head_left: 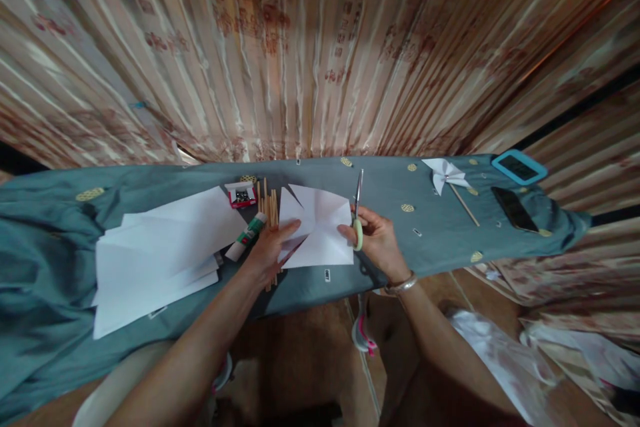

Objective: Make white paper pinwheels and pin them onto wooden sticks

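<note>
Head view shows the white paper [325, 210] between our two hands, which stand apart over the tabletop [390, 180]: our left hand [270, 247] pinches its left side, thumb on top, and our right hand [379, 239] has its thumb on the right edge. That right hand also grips the scissors [357, 203], their long axis pointing away from us, roughly along that edge and just beside it. Slits run inward from the two left corners, nearer our left hand.

Dim light | pale streaks on curtain [310, 93] | floor [295, 353] in shadow | edges stretched, slightly soft
</note>
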A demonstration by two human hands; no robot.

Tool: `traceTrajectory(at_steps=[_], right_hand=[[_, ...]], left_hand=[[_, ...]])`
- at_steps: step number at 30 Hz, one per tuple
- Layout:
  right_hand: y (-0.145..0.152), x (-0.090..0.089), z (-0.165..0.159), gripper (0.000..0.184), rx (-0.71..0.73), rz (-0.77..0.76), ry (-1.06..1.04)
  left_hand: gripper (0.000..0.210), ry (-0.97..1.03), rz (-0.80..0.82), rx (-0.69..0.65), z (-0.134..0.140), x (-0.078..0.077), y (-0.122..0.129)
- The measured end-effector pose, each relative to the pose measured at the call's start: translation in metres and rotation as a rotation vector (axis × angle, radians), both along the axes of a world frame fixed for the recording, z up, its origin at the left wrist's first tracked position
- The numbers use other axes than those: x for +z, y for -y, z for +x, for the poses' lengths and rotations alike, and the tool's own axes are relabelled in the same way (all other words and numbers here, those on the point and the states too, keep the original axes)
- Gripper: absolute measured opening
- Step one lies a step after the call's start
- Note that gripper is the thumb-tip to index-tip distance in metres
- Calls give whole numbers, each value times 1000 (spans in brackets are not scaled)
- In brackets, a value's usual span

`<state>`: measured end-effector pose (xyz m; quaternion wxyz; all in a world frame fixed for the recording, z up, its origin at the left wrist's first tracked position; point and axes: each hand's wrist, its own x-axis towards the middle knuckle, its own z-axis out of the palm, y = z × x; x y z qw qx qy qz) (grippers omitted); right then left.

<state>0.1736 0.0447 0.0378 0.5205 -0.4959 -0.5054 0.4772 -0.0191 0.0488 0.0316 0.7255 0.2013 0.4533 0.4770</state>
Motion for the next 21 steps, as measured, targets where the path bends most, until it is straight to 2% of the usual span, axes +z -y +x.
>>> traceTrajectory(at_steps=[6, 9, 12, 14, 16, 19, 21], right_hand=[[1, 14, 16, 33, -158, 56, 23], [9, 21, 17, 31, -152, 93, -29], [23, 25, 3, 31, 43, 13, -99], [32, 23, -13, 35, 257, -113, -176], [39, 18, -28, 39, 401, -257, -237], [42, 9, -44, 45, 434, -423, -298], [41, 4, -48, 47, 452, -482, -308]], left_hand=[[11, -84, 36, 208, 1, 1, -8], [8, -65, 59, 281, 0, 2, -12], [10, -17, 105, 293, 0, 0, -12], [15, -15, 135, 291, 0, -3, -11], [22, -50, 167, 272, 1, -6, -9], [31, -78, 209, 258, 1, -8, -8], [33, -54, 213, 279, 2, -7, -8]])
